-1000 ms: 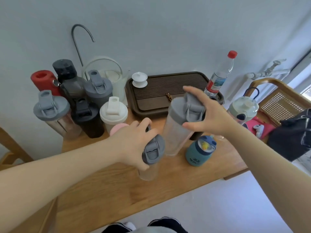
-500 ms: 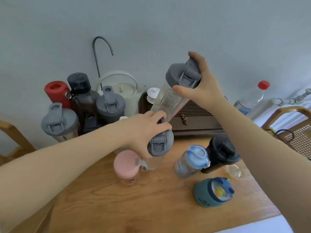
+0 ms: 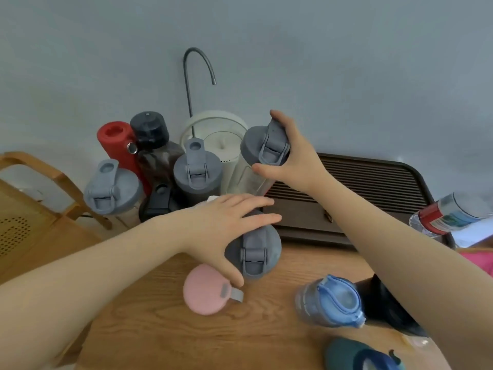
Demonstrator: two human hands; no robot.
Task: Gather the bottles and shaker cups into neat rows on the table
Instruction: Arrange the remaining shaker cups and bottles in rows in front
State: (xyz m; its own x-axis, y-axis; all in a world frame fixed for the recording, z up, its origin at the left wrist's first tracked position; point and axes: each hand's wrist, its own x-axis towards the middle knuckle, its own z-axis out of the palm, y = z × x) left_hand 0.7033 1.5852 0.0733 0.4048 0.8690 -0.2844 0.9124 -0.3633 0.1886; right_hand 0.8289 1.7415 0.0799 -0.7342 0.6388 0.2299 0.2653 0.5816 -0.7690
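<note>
My right hand [image 3: 293, 158] grips the grey lid of a clear shaker cup [image 3: 262, 150], tilted beside the white kettle at the back. My left hand [image 3: 226, 222] lies over the grey lid of a second clear shaker [image 3: 253, 249], fingers stretched across its far side and thumb along its near side. Behind it stands a group: a red bottle [image 3: 117, 145], a dark smoky bottle [image 3: 154, 148], two grey-lidded shakers [image 3: 110, 186] [image 3: 197, 169] and a black-lidded one [image 3: 160, 202]. A pink-lidded cup [image 3: 206, 289], a blue-lidded bottle [image 3: 333, 303], a black bottle [image 3: 384, 305] and a teal bottle [image 3: 362, 356] stand nearer.
A white kettle [image 3: 224, 140] with a curved spout stands against the wall. A dark slatted tea tray [image 3: 360, 188] fills the back right, with a red-labelled water bottle [image 3: 448, 214] at its right end. A wooden chair [image 3: 32, 204] is at the left of the wooden table [image 3: 160, 329].
My right hand has carried its shaker down and left to beside the kettle. My left hand has kept its shaker close to the group, fingers now more stretched out. The view has tilted downward.
</note>
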